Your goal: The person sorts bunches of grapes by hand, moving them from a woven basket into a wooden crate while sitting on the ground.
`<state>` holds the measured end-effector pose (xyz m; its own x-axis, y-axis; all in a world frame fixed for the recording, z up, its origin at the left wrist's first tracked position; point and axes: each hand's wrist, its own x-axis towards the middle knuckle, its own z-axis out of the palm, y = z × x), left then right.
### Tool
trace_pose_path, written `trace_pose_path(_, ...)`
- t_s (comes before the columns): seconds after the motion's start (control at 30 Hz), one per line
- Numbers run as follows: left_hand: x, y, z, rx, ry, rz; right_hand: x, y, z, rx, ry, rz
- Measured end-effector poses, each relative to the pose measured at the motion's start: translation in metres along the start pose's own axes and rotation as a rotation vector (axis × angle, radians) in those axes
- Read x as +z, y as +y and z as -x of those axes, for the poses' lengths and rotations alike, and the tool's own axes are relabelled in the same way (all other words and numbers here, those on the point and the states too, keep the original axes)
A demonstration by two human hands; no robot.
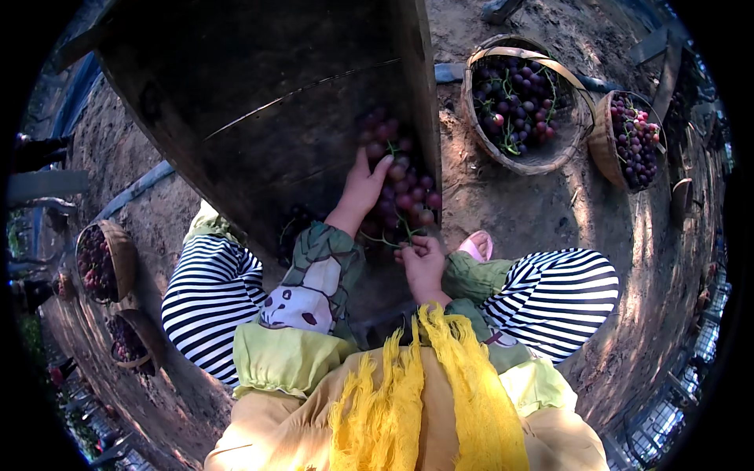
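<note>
Dark red grapes (406, 191) on green stems hang or lie near the right side of a dark wooden board or box (277, 100); which, I cannot tell. My left hand (363, 187) touches the upper part of the bunch, its thumb and forefinger spread at the grapes. Lower down, my right hand (423, 262) pinches a green stem between thumb and fingers, just below the berries. Darker grapes (294, 222) lie in shadow left of my left wrist.
A wicker basket (568, 154) of grapes with a hoop handle stands on the dirt at upper right, beside a smaller basket (602, 141) of grapes. Two more grape baskets, one upper (122, 259) and one lower (144, 329), are at the left. A pale pipe or pole (138, 185) crosses the ground.
</note>
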<state>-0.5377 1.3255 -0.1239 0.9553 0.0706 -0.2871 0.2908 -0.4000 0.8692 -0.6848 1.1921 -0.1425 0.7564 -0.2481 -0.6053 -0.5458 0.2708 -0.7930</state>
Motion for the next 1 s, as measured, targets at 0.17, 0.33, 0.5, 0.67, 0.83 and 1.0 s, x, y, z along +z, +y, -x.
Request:
trace_pose_path(0.17,-0.023,0.013,0.006,0.010,-0.007,-0.454,-0.006,-0.006,-0.001,0.056,-0.025,0.390)
trace_pose_path(0.33,-0.011,0.009,0.055,0.077,0.181,0.009,-0.014,-0.009,-0.007,0.095,-0.033,0.480)
trace_pose_path(0.5,0.023,-0.004,0.080,0.311,0.127,-0.374,-0.016,-0.013,-0.017,-0.190,0.012,0.765)
trace_pose_path(0.67,0.024,-0.008,0.083,0.257,0.175,-0.307,-0.036,-0.035,-0.018,0.040,0.006,0.877)
trace_pose_path(0.83,0.025,-0.008,0.079,0.133,0.258,0.384,-0.022,-0.045,-0.014,-0.391,0.149,0.894)
trace_pose_path(1.0,0.033,0.000,0.052,0.143,0.472,0.227,-0.016,-0.082,-0.017,-0.204,-0.029,1.222)
